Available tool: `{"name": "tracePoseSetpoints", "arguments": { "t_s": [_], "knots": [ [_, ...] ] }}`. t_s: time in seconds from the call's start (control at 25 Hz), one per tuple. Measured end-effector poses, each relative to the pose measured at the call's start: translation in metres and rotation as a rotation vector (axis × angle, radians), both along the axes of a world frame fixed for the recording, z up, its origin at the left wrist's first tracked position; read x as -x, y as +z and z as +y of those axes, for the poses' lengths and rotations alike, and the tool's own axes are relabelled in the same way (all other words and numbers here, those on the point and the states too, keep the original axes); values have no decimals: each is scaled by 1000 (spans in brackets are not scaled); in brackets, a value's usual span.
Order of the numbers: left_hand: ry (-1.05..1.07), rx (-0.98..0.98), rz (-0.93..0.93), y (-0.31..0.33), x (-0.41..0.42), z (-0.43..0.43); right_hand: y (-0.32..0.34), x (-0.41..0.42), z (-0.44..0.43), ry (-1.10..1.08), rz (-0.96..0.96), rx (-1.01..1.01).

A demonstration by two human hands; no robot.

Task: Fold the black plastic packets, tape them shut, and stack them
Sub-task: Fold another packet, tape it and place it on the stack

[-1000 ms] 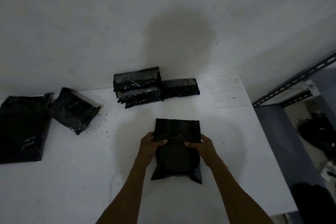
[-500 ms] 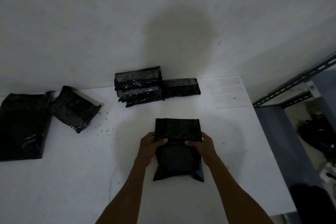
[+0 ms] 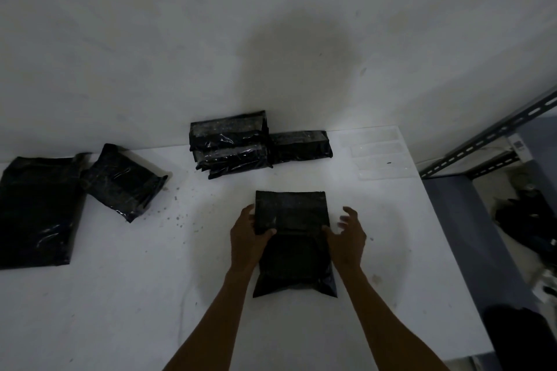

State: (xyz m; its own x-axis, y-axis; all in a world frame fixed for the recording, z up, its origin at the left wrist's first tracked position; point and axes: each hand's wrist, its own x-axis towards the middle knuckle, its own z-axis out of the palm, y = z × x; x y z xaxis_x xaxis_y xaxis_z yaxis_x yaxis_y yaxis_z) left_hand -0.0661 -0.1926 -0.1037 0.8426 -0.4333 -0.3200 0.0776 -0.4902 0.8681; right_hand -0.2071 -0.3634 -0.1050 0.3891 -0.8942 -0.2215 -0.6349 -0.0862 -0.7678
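Note:
A black plastic packet (image 3: 294, 253) lies on the white table (image 3: 126, 295) in front of me, its far flap folded toward me. My left hand (image 3: 248, 236) grips the packet's left edge, thumb on top of the folded flap. My right hand (image 3: 346, 235) hovers at the packet's right edge with fingers spread, thumb near the flap. A stack of taped black packets (image 3: 230, 144) stands against the wall, with another folded packet (image 3: 301, 146) beside it on the right.
Clear tape strips (image 3: 376, 149) are stuck along the table's far right corner. A loose packet (image 3: 123, 182) and a flat black bag (image 3: 37, 211) lie at the left. A grey metal rack (image 3: 494, 135) and dark clutter sit beyond the table's right edge.
My right hand has let go of the packet's right edge and lifted off it, with its fingers spread. My left hand keeps its hold on the fold.

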Motion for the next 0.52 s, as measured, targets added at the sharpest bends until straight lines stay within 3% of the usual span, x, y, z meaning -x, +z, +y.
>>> {"name": "tracePoseSetpoints", "arguments": {
  "t_s": [0.12, 0.24, 0.36, 0.52],
  "knots": [
    [-192, -215, -423, -5, 0, -5, -3, -7, 10, 416, -4, 478],
    [-532, -466, -509, -10, -6, -12, -26, -14, 12, 841, 148, 556],
    [-589, -632, -437, -10, -16, -10, -33, -11, -1, 808, 303, 471],
    [-620, -545, -439, -8, -23, -12, -24, -17, -11, 752, 343, 431]
  ]
}}
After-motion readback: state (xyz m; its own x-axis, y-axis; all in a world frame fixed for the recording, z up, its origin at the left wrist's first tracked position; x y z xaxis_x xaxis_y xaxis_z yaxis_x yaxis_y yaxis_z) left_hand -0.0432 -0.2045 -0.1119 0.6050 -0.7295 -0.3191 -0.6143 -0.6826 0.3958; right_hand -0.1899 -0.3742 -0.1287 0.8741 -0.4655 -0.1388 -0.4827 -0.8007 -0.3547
